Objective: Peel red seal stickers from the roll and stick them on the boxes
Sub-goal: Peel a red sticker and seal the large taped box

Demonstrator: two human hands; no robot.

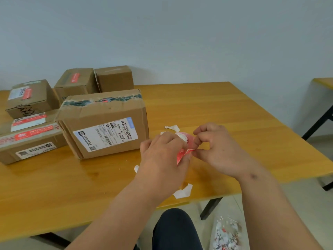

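Both my hands work the sticker roll [183, 137]: left hand [162, 157] holds it, right hand [214, 147] pinches a red seal sticker [181, 155] free, bound next for the nearest box [104, 123].

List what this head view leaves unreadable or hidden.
- Sticker roll: mostly covered by the left hand and right hand.
- Red sticker: print blurred.
- Large box label: text too small.
- Leftmost flat box: cut by the frame edge.
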